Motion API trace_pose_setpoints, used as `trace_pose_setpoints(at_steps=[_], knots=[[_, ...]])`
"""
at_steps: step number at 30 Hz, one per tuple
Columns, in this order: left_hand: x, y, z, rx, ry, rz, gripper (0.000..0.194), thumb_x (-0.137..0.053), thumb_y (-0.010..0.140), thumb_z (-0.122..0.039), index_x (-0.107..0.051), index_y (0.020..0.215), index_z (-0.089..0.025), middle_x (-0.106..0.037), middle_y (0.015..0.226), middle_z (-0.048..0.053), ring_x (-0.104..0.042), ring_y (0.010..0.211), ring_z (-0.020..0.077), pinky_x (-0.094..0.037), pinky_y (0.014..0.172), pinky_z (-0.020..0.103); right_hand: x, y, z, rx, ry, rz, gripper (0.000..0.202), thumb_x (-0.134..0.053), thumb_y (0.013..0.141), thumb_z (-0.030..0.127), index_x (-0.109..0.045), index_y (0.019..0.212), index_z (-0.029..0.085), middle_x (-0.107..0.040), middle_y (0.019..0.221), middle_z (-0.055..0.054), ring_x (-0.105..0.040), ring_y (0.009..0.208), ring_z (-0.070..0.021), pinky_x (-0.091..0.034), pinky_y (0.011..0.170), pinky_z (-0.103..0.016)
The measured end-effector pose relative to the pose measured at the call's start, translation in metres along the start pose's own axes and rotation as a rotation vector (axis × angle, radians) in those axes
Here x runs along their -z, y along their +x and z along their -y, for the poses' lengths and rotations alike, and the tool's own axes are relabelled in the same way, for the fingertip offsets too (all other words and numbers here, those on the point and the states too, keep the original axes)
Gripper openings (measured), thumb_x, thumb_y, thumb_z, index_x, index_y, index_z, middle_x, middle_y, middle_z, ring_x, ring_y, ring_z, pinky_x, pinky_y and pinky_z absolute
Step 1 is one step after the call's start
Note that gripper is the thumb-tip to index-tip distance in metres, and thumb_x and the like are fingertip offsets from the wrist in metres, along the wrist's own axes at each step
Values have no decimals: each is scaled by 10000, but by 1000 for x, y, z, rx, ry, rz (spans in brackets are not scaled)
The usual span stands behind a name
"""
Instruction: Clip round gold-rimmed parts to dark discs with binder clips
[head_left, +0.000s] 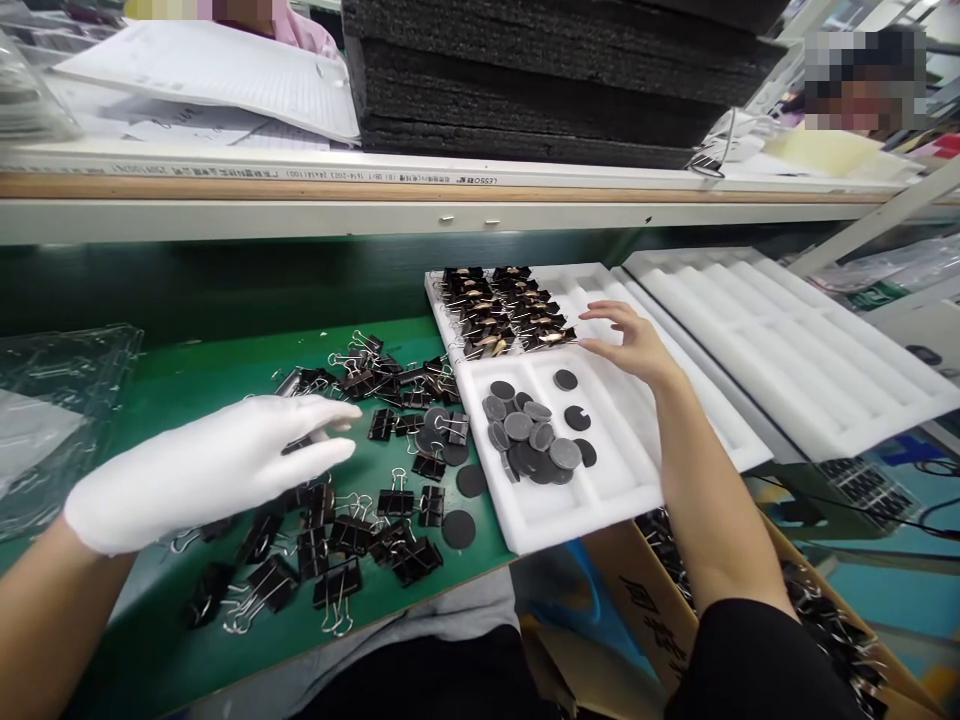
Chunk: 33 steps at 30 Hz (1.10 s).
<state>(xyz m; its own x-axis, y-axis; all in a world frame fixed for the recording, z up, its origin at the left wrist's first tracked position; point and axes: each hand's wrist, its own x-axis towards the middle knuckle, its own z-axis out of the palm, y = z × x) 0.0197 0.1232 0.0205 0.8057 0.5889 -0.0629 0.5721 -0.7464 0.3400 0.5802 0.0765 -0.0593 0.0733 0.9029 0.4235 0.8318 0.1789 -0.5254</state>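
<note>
Cool, diffuse light nearly bleaches the white-gloved left hand (225, 462) and the ridged white foam tray (787, 350), while I see the dark green panel (225, 270) deep in shadow. The crumpled clear plastic (82, 390) glints. Edges stretch and soften; blocky pixels cover two upper spots.

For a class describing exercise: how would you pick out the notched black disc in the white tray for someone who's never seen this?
At the right of the green table, find the white tray holding a heap of discs. Just right of that heap, three black discs lie in line. The notched disc is the middle one, alone in showing a cut edge.
</note>
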Motion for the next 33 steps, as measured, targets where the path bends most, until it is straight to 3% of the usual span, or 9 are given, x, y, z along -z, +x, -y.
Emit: trace_pose_setpoints(at_steps=[5,11,17,23,26,31,33], knots=[[1,-1,-3,43,7,51,418,-538,990,-612,-662,1343,-423,-758,1286,-61,-753,1057,235,-576,882,328,-11,0,-3,98,-4,-35,362,-783,853,581,-773,1033,267,-758,1102,-104,-726,1076,-324,-564,1039,-524],[8,-2,-12,118,-23,145,471,-467,1013,-646,-631,1388,-412,-710,1381,-49,-708,1172,250,-561,944,344,-7,-5,3,86,-48,-104,315,-807,852,491,-772,1068,265,-786,1066,-77,-744,1029,-319,-596,975,-487],[8,1,-12,98,-53,171,507,-504,981,-662,-652,1390,-403,-715,1383,-14,-717,1171,280,-584,941,373,-13,-7,0,59,-89,-108,295,-815,837,479,-797,1033,260,-791,1010,-80,-748,993,-329,-607,922,-498],[10,-2,-13,98,-52,174,507,-496,987,-658,-660,1388,-394,-706,1400,-8,-707,1199,287,-580,996,400,-24,-6,-7,61,-133,-134,277,-794,818,524,-811,930,271,-698,1258,-123,-654,1212,-367,-517,1089,-576],[12,-6,-8,87,-60,70,509,-566,949,-659,-677,1371,-397,-716,1387,-6,-720,1172,321,-604,960,432,-24,-7,-2,53,-130,-141,329,-777,812,554,-804,989,278,-678,1271,-133,-630,1246,-372,-489,1117,-589],[24,-28,-6,158,-47,-321,630,-544,957,-655,-561,1502,-339,-670,1450,48,-670,1261,343,-549,1095,509,-5,-18,36,112,-236,-207,377,-685,885,596,-789,1000,253,-725,1122,-178,-678,1108,-384,-481,1043,-591],[27,-46,-8,236,-16,-472,663,-469,1002,-633,-479,1557,-270,-593,1532,87,-598,1364,330,-481,1181,524,1,-27,57,86,-174,-185,331,-694,897,597,-769,845,279,-745,897,-143,-711,857,-319,-544,817,-499]])
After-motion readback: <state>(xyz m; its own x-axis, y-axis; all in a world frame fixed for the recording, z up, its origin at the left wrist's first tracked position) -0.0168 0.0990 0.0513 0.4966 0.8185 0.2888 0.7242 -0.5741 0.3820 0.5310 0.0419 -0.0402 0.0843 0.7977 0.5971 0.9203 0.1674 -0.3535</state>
